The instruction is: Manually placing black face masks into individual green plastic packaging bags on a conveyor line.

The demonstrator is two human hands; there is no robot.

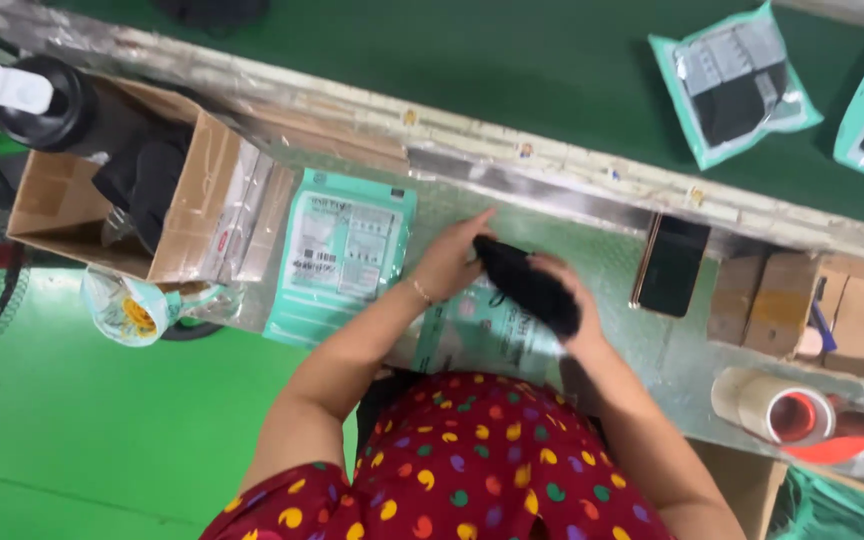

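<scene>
1. two hands meet on one thing here: your left hand [449, 262] and right hand [574, 300] both grip the black cloth [527, 285], each set of fingers clenched on an opposite end so it stays bunched tight rather than flopping open.
2. you hold the cloth just above a teal pouch [482, 335] that lies flat on the table [607, 245] right in front of your body; i cannot tell whether the cloth touches the pouch.
3. a second teal pouch [342, 255] lies flat just to the left of your left hand, label side up, close enough to reach without leaning.
4. the open cardboard box [117, 195] stands at the left end of the table with dark cloth inside, and a black bottle with a white cap [37, 100] sits at its far corner.
5. a dark phone [670, 265] rests to the right, clear of your hands.
6. a tape roll [777, 410] lies at the near right edge beside small brown boxes [852, 310].
7. two filled pouches [737, 80] lie well apart on the green belt [452, 60] beyond the table's far rail.
</scene>
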